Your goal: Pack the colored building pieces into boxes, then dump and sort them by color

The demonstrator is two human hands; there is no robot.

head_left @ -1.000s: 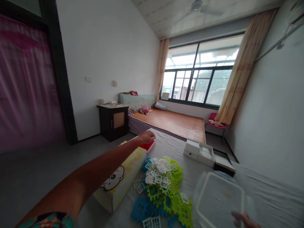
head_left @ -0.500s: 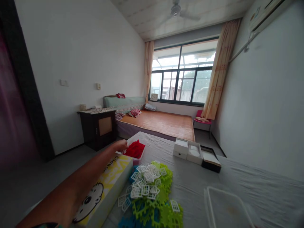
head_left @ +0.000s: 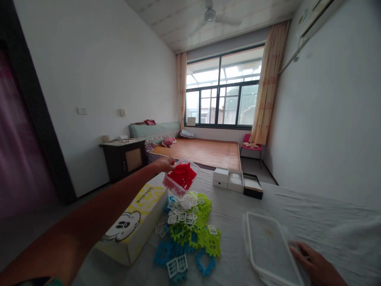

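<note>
My left hand (head_left: pixel 166 163) is closed on the near-left rim of a clear plastic box (head_left: pixel 173 188), which is tilted and full of red plastic pieces (head_left: pixel 183 174). Just below the box lies a pile of interlocking building pieces: green ones (head_left: pixel 202 236), blue ones (head_left: pixel 163 253) and small white window-like frames (head_left: pixel 182 216). At the lower right, my right hand (head_left: pixel 315 264) has its fingers around the right edge of a clear plastic lid (head_left: pixel 268 242) with a raised pale rim. My right fingertips are partly hidden by that edge.
A yellow and white cardboard box (head_left: pixel 133 222) with a cartoon dog stands under my left forearm. Open white boxes (head_left: pixel 228 179) and a black-edged box (head_left: pixel 253 186) sit at the back of the grey sheet (head_left: pixel 312 206). Beyond are a bed (head_left: pixel 208 151) and a dark cabinet (head_left: pixel 119 161).
My left hand has lifted the box of red pieces and brought it rightward, tilting it over the pile's far end. My right hand has come into clear view at the lid. The camera view has shifted.
</note>
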